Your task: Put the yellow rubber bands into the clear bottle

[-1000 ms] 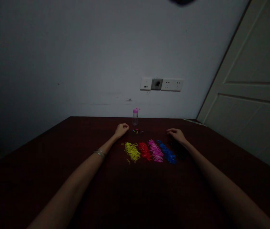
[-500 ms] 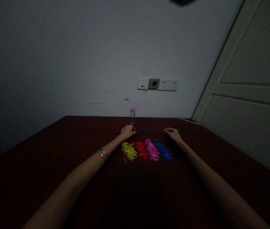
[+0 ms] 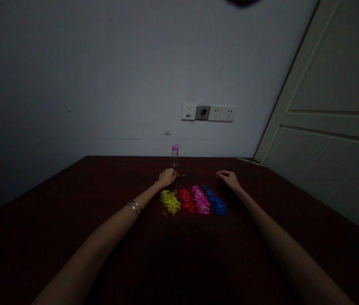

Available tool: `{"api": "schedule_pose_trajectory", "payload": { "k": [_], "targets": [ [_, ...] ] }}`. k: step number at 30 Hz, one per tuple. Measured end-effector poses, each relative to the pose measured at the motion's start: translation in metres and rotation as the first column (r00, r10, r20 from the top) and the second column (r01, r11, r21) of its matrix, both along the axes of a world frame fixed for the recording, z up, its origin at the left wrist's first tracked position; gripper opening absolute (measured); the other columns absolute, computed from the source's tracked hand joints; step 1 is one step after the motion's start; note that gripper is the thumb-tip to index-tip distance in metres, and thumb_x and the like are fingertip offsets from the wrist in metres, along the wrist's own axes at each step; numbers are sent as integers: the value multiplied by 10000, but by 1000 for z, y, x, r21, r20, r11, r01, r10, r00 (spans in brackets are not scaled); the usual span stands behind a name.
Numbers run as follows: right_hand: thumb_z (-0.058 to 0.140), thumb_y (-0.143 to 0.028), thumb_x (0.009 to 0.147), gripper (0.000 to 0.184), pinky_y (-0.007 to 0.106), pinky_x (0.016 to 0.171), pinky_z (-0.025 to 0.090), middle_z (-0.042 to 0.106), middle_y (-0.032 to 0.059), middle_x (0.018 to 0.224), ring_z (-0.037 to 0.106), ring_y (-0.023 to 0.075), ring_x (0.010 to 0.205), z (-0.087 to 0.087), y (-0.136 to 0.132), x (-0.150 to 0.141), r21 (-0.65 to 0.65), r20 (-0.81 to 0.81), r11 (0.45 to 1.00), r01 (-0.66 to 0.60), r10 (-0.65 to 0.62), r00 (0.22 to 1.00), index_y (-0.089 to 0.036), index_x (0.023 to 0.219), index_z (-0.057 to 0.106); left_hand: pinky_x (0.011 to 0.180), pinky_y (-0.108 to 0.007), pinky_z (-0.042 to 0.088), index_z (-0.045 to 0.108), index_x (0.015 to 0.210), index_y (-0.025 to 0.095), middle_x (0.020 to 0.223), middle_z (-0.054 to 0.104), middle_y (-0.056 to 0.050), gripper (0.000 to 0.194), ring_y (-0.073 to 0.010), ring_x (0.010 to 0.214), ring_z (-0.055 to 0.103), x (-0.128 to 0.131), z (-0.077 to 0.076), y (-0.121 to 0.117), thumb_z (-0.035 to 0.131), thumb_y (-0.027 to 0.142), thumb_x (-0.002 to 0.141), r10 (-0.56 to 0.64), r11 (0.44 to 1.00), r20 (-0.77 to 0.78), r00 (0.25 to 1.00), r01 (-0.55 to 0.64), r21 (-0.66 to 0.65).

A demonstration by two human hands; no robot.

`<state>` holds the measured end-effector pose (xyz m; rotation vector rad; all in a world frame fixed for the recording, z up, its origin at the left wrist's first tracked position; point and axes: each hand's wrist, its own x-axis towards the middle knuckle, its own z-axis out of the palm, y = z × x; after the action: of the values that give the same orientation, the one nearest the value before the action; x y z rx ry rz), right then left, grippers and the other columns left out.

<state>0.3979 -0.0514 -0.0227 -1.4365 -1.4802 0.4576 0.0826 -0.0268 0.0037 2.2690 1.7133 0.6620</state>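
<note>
My left hand (image 3: 167, 177) rests closed on the far part of the table, knuckles up. Beside its fingertips are a few small red, yellowish and pale bands (image 3: 183, 175); whether the fingers pinch any is too dark to tell. My right hand (image 3: 229, 178) lies farther right, fingers stretched loosely leftward, with nothing visible in them. Nearer me are piles of small rubber bands in a row: yellow (image 3: 170, 202), red (image 3: 186, 201), pink (image 3: 201, 200) and blue (image 3: 216, 202). A dark pile (image 3: 230, 199), barely visible, sits beside my right wrist.
Behind my left hand a clear bottle (image 3: 175, 160) with a pink cap stands upright on the dark red table (image 3: 119, 169). The wall with sockets (image 3: 222, 114) rises at the table's back edge. A pale door (image 3: 332, 114) stands on the right.
My left hand has drawn slightly left and nearer me, uncovering small red and yellowish bands at its fingertips. My right hand has hardly moved. The view has shifted slightly.
</note>
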Motion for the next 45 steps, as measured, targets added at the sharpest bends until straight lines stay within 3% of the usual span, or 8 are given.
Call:
{"api": "schedule_pose_trajectory", "payload": {
  "k": [9,16,23,31,40,45],
  "targets": [
    [514,-299,608,262,265,606,443,675,54,686,595,181,650,-2,3,0,-2,-11,1000,19,-19,1000,-137,727,682,668,-253,392,601,833,203,925,624,-73,147,-193,831,560,-22,9,-2,496,278,763,-91,996,-14,996,91,5],
    [515,-298,620,266,258,597,442,675,57,691,594,174,642,-5,7,4,-14,4,1000,-5,5,1000,-133,750,678,660,-253,390,609,834,216,935,622,-63,138,-212,866,559,-22,8,-1,545,288,735,-151,988,-53,987,149,-40],
    [499,-287,636,273,247,578,430,670,67,701,584,169,635,-4,5,3,-28,12,1000,-5,5,1000,-124,770,671,662,-256,398,586,825,193,919,619,-80,139,-202,834,566,-21,11,-2,466,237,770,-168,985,-136,976,162,-54],
    [495,-286,638,268,257,656,437,677,48,719,601,177,709,-4,4,4,1,65,1000,1,-1,998,-134,762,678,703,-300,435,513,945,198,1003,595,-87,195,-205,877,573,-19,14,-8,376,210,807,-166,986,-337,927,149,-75],
    [499,-288,639,269,254,642,437,675,46,710,603,174,688,-6,7,5,-8,66,1000,2,-1,998,-137,769,679,779,-360,430,431,1095,129,1050,559,-170,313,-255,948,566,-22,36,-21,420,130,782,-136,965,-554,821,237,114],
    [495,-293,646,279,247,616,437,673,52,704,606,174,680,-5,6,3,-14,54,1000,2,-2,999,-128,781,674,769,-328,420,456,1090,123,1070,552,-155,322,-242,943,559,-28,48,-21,418,119,771,-132,964,-520,844,230,130]
  ]
}}
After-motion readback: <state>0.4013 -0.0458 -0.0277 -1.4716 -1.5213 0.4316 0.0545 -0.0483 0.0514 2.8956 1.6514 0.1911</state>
